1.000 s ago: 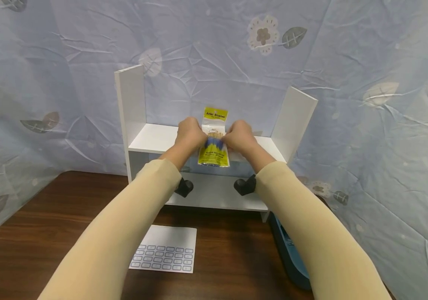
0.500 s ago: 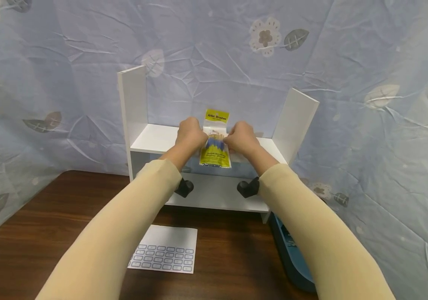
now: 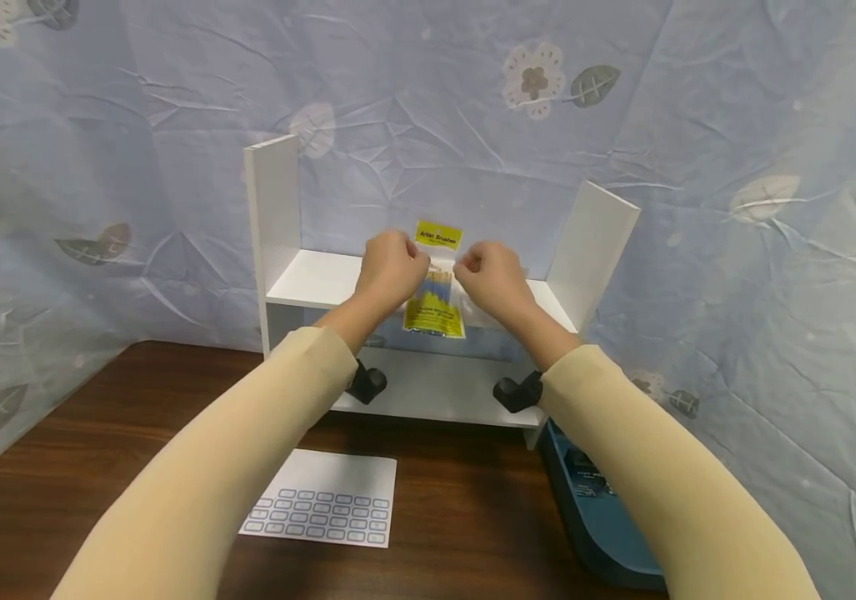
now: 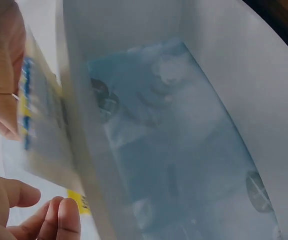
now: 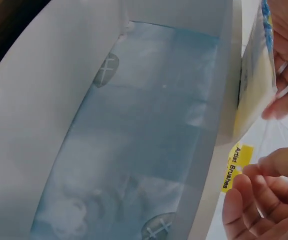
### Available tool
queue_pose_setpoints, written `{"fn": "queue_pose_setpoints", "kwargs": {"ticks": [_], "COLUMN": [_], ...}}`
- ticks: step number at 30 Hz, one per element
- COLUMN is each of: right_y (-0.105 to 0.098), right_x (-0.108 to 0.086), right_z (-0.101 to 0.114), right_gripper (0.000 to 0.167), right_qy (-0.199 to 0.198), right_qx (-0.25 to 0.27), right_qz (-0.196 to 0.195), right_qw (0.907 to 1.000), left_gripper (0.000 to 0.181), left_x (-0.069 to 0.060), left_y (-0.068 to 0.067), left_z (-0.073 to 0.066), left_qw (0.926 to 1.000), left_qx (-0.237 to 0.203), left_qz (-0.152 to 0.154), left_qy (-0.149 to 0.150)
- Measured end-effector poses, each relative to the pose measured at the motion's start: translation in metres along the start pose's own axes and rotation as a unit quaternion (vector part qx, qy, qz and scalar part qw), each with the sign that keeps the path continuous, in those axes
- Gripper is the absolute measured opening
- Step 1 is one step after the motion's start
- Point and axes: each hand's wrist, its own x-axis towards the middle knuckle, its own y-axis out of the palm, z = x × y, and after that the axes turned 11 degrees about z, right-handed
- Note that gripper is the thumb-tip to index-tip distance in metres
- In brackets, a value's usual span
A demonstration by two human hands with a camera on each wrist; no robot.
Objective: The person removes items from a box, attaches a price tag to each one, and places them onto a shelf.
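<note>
A pack of artist brushes [image 3: 433,312] with yellow printing hangs at the front edge of the white upper shelf [image 3: 315,279]. Its yellow header [image 3: 438,234] shows above, between the hands. My left hand [image 3: 390,271] is at the pack's left side and my right hand [image 3: 495,275] at its right, a little apart from it. In the left wrist view the left thumb and fingers [image 4: 66,217] stand apart with nothing between them. The right wrist view shows the right fingers [image 5: 256,200] loosely bent, holding nothing, beside the header.
The white shelf unit has tall side panels [image 3: 273,221] and a lower board [image 3: 435,383]. On the brown table [image 3: 458,533] lies a white sheet with printed boxes [image 3: 322,500]. A blue tray [image 3: 608,533] with dark packets in it stands at right, partly behind the right sleeve.
Both hands have let go of the brush pack's sides. The right hand has drawn away to the right, and the left fingers have lifted slightly. The pack stays hanging at the shelf edge.
</note>
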Motion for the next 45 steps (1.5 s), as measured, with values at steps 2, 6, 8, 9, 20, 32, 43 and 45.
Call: {"fn": "queue_pose_setpoints", "kwargs": {"ticks": [2,6,8,9,20,32,43,45], "right_y": [0.000,-0.004,-0.006,-0.007,-0.017,-0.028,-0.026,-0.025], "right_x": [-0.004,-0.018,-0.026,-0.030,-0.079,-0.138,-0.169,-0.173], "right_z": [0.000,-0.003,-0.005,-0.005,-0.026,-0.078,-0.119,-0.125], "right_gripper": [0.025,0.023,0.022,0.022,0.015,0.018,0.025,0.027], "right_qy": [-0.015,-0.052,-0.068,-0.074,-0.127,-0.118,-0.137,-0.141], "right_qx": [0.000,0.001,0.000,-0.002,-0.029,0.038,0.016,0.011], "right_qz": [-0.011,-0.037,-0.045,-0.048,-0.076,-0.017,-0.011,-0.008], "right_qw": [0.9998,0.9980,0.9967,0.9961,0.9886,0.9921,0.9903,0.9899], "left_gripper": [0.017,0.020,0.021,0.022,0.022,0.021,0.022,0.023], "left_x": [-0.005,-0.011,-0.015,-0.016,-0.038,-0.067,-0.085,-0.088], "left_y": [-0.001,0.001,0.002,0.002,0.012,0.030,0.057,0.064], "left_z": [-0.004,-0.014,-0.019,-0.022,-0.038,-0.054,-0.051,-0.049], "left_qw": [0.9998,0.9978,0.9958,0.9945,0.9831,0.9697,0.9518,0.9461], "left_qx": [-0.007,-0.017,-0.024,-0.027,-0.051,-0.064,-0.098,-0.109], "left_qz": [-0.003,-0.007,-0.005,-0.004,0.021,0.102,0.202,0.219], "left_qy": [0.019,0.063,0.088,0.101,0.174,0.212,0.209,0.212]}}
